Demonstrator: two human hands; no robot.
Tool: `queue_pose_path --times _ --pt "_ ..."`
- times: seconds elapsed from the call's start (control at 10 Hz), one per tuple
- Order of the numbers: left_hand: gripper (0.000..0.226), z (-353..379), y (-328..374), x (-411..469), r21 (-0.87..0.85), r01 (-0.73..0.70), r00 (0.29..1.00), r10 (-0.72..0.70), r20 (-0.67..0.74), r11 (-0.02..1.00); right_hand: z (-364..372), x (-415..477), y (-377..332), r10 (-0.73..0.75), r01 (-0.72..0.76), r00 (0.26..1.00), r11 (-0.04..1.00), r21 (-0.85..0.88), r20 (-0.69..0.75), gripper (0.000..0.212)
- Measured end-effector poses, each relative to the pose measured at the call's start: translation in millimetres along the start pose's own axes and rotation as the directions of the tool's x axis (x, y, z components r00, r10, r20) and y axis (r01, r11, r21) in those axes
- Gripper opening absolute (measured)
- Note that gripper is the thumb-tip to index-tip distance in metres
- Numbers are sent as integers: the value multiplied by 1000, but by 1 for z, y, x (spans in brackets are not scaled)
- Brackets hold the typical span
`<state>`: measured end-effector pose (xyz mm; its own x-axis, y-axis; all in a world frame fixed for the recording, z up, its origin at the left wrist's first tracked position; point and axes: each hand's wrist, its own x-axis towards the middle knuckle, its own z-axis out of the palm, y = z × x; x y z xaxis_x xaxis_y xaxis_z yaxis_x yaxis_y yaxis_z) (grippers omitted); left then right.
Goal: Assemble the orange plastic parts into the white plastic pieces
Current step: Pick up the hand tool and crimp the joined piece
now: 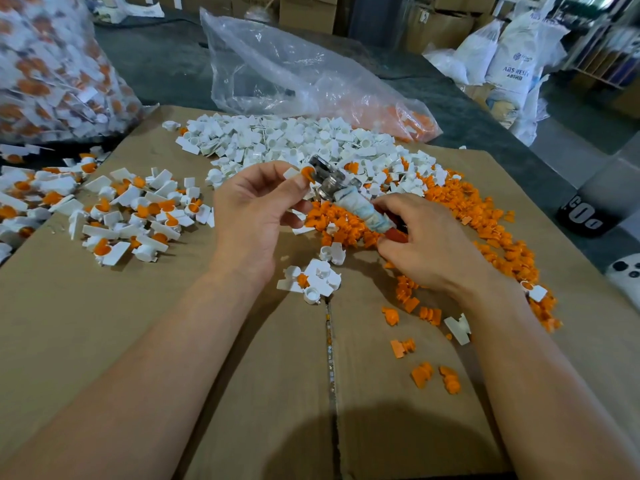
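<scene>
Centre frame: left hand (pixel 256 216) pinches a small white plastic piece (pixel 290 173) with a glossy orange plastic part (pixel 307 174) seated in it. Right hand (pixel 426 247) grips a metal-headed tool (pixel 360 202) by its grubby tape-wrapped handle, head just beside the piece. Behind: heap of white pieces (pixel 294 140). Right: ridged loose orange parts (pixel 467 209) on the brown cardboard tabletop (pixel 173 323).

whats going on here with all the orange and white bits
A person is fitting parts together over a sheet of cardboard. The left hand pinches a white piece with an orange part in it; the right hand grips a small metal-headed tool by its wrapped handle, head close to that piece. A heap of white pieces and a heap of orange parts lie behind, joined ones to the left.
</scene>
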<state>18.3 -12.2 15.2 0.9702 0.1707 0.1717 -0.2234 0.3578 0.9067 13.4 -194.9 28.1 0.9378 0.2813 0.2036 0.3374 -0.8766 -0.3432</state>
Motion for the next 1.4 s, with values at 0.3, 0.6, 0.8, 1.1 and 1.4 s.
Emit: queue_pose_path --times 0.3,0.6,0.8,1.1,1.4 --pt "16 -1 0 0 12 15 1000 -15 -6 1000 1 1 0 0 1 1000 1000 -11 12 37" --pt "16 -1 0 0 9 18 1000 -18 -5 1000 0 1 -2 -15 15 999 1000 -8 31 38" --pt "15 -1 0 1 17 34 999 -34 8 999 0 0 -1 -16 16 999 1000 0 42 40" --pt "16 -1 0 1 13 22 1000 -22 23 1000 -1 0 0 -23 23 999 1000 -2 31 42" --pt "16 0 2 -1 3 2 999 -2 53 1000 -2 -4 -2 -18 21 999 996 86 -27 43"
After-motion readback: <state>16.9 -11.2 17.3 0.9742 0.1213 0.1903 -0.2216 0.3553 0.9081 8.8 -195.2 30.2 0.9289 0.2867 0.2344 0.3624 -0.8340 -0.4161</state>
